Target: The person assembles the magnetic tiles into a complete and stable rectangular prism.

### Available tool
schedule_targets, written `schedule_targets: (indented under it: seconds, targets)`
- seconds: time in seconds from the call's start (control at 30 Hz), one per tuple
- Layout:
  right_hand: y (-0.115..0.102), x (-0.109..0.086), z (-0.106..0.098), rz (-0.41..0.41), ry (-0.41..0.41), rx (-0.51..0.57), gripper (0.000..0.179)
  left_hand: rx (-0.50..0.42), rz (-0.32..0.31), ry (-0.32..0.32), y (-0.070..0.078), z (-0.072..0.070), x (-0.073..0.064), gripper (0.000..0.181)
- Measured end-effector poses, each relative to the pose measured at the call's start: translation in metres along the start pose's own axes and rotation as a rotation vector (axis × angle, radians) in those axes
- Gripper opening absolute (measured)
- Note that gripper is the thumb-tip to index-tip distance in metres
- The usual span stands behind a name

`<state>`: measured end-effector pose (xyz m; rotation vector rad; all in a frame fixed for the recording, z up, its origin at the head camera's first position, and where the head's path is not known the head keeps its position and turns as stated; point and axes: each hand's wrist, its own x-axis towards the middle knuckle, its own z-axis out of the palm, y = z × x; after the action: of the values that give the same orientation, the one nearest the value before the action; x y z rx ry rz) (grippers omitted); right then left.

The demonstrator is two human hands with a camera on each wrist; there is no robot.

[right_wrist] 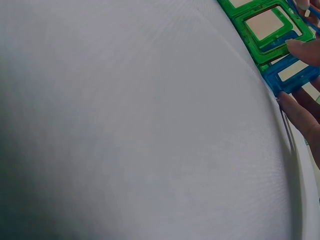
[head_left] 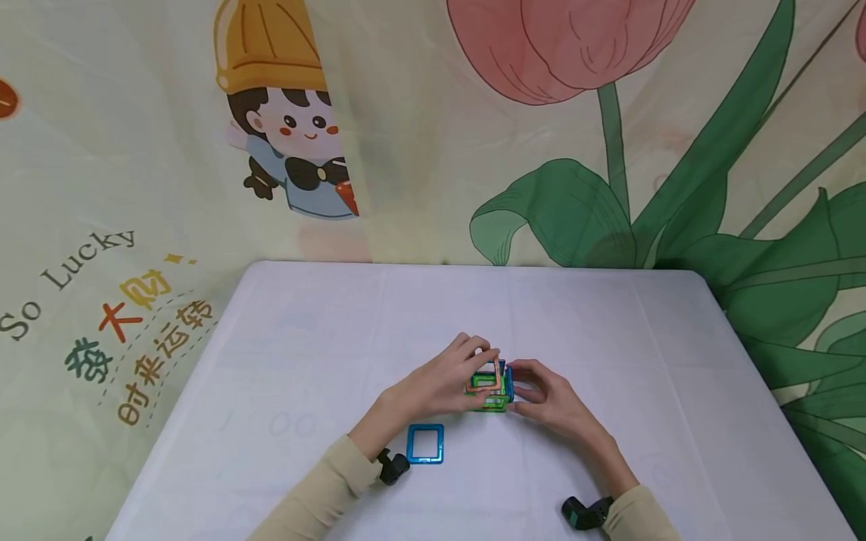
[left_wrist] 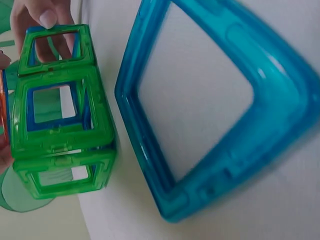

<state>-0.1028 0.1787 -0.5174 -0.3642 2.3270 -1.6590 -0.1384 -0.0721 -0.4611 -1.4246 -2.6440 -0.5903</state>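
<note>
A small structure of green and blue magnetic tiles [head_left: 496, 403] stands on the white table. My left hand [head_left: 452, 376] pinches an orange square magnetic tile [head_left: 499, 374] close over the structure's near left part. In the left wrist view only a sliver of that orange tile [left_wrist: 4, 115] shows at the left edge. At the structure's right end, my right hand [head_left: 551, 398] grips it by a blue tile [right_wrist: 272, 80], with thumb and fingers on different sides. Green frames [left_wrist: 60, 117] form the side facing the left wrist camera, with blue frames behind them.
A loose blue square tile [head_left: 410, 445] lies flat on the table [head_left: 325, 330], beside the left wrist and nearer than the structure. Each wrist wears a black camera [head_left: 587, 514]. A printed cloth [head_left: 419, 135] hangs behind the table's far edge.
</note>
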Motion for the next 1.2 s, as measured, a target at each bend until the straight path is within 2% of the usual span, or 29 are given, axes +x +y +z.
schedule_targets:
  seconds: [0.17, 0.47, 0.67, 1.2]
  targets:
    - [0.001, 0.001, 0.001, -0.005, -0.005, 0.003, 0.067, 0.015, 0.014, -0.014, 0.003, 0.002, 0.005, 0.059]
    - [-0.001, 0.001, 0.0, -0.02, -0.003, -0.007, 0.067, 0.028, -0.025, -0.052, 0.008, 0.003, 0.009, 0.056]
    - [-0.001, 0.001, -0.001, -0.047, -0.007, -0.016, 0.066, 0.03, -0.047, -0.099, 0.01, 0.003, 0.011, 0.056]
    - [0.002, 0.001, -0.004, -0.065, -0.011, -0.004, 0.065, 0.058, -0.062, -0.151, 0.013, 0.006, 0.014, 0.053]
